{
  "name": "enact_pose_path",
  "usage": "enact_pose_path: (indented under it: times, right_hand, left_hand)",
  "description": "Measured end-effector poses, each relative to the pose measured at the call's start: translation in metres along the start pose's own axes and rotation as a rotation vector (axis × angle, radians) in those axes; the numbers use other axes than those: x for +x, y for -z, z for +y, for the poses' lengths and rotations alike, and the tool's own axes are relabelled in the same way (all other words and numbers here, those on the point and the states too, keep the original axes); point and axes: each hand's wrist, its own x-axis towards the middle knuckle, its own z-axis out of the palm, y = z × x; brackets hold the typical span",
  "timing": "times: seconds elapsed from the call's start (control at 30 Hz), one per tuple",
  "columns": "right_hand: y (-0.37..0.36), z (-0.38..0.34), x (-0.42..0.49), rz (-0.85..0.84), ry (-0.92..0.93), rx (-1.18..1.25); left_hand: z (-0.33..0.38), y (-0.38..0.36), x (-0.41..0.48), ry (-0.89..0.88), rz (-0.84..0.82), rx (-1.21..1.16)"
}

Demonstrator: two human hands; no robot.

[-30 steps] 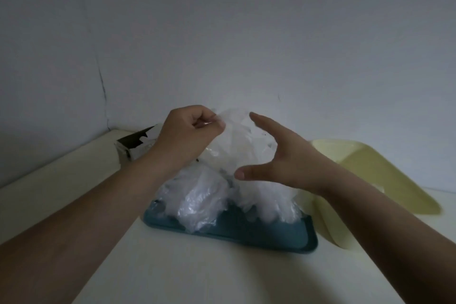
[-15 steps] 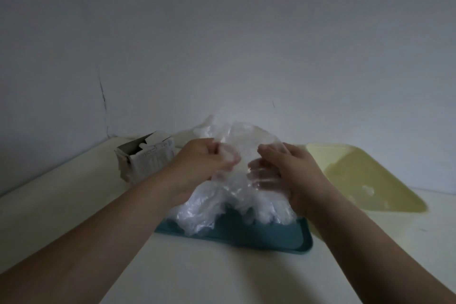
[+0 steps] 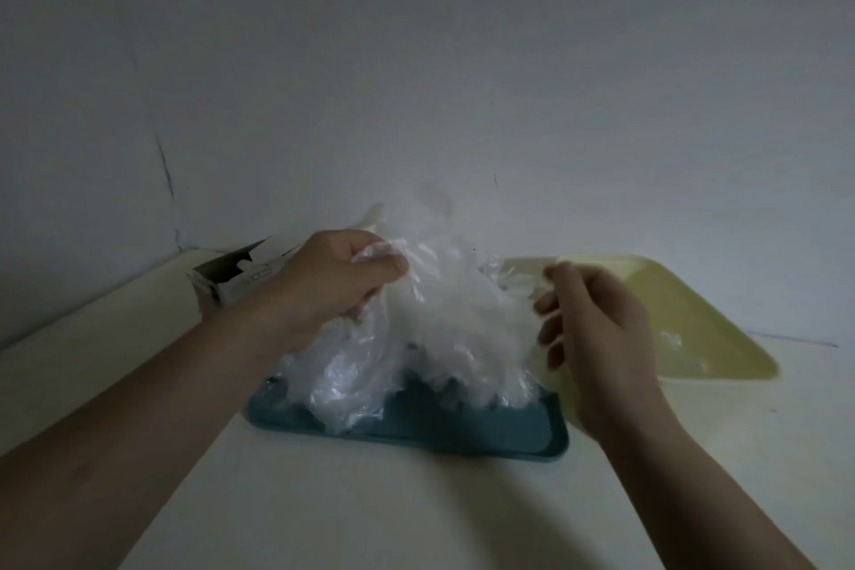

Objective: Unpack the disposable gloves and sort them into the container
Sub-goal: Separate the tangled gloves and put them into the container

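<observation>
A heap of clear disposable gloves rises from a dark teal tray in the middle of the table. My left hand grips a bunch of the gloves at the heap's upper left, fingers curled round the plastic. My right hand is at the heap's right side, fingers loosely bent toward the gloves; whether it pinches any film is unclear. A pale yellow container stands to the right, partly behind my right hand.
An opened cardboard glove box lies at the back left against the wall corner. The cream table surface stretches in front of the tray. A plain wall stands close behind everything.
My right hand has drawn away to the right of the heap. My left hand has lifted a bunch of gloves, pulling the heap taller.
</observation>
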Motion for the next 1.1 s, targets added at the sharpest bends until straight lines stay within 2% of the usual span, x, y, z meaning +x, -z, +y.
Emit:
enact_pose_path:
  times: [0.03,0.1,0.17,0.23,0.3,0.37,0.6,0.7,0.77,0.83,0.97,1.03,1.1]
  right_hand:
    - [-0.002,-0.012,-0.003,-0.010,0.148,-0.070]
    - [-0.007,-0.034,-0.008,-0.215,0.306,-0.243]
    - [-0.015,-0.048,-0.011,-0.507,0.313,-0.514]
    - [-0.023,-0.051,-0.010,-0.679,0.328,-0.679]
    - [-0.024,-0.045,-0.008,-0.676,0.279,-0.672]
    - [-0.021,-0.037,-0.007,-0.636,0.146,-0.563]
    - [-0.003,0.013,-0.012,-0.584,-0.187,-0.153]
    - [0.009,0.033,-0.009,-0.545,-0.289,-0.115]
    - [0.016,0.039,-0.006,-0.506,-0.257,-0.246]
    - [0.020,0.033,-0.006,-0.502,-0.128,-0.397]
    - [0.006,0.000,-0.008,-0.530,0.137,-0.517]
    - [-0.003,-0.004,-0.008,-0.603,0.159,-0.506]
    - [-0.010,0.001,-0.007,-0.665,0.071,-0.347]
  left_hand:
    - [0.003,0.002,-0.003,-0.006,-0.101,0.069]
    - [0.012,0.001,-0.011,-0.030,-0.294,0.184]
    - [0.021,-0.004,-0.017,-0.057,-0.439,0.249]
    - [0.027,-0.007,-0.020,-0.076,-0.469,0.248]
    - [0.028,-0.004,-0.020,-0.108,-0.422,0.248]
    - [0.023,0.002,-0.019,-0.114,-0.347,0.202]
    - [0.002,-0.003,-0.013,-0.012,-0.202,-0.054]
    - [-0.002,-0.006,-0.009,0.017,-0.154,-0.079]
    - [-0.005,-0.006,-0.007,0.044,-0.175,-0.076]
    - [-0.006,-0.007,-0.007,0.063,-0.227,-0.034]
    - [0.000,-0.020,-0.012,0.004,-0.356,0.051]
    - [0.003,-0.028,-0.014,-0.045,-0.390,0.045]
    - [0.006,-0.034,-0.016,-0.078,-0.423,0.047]
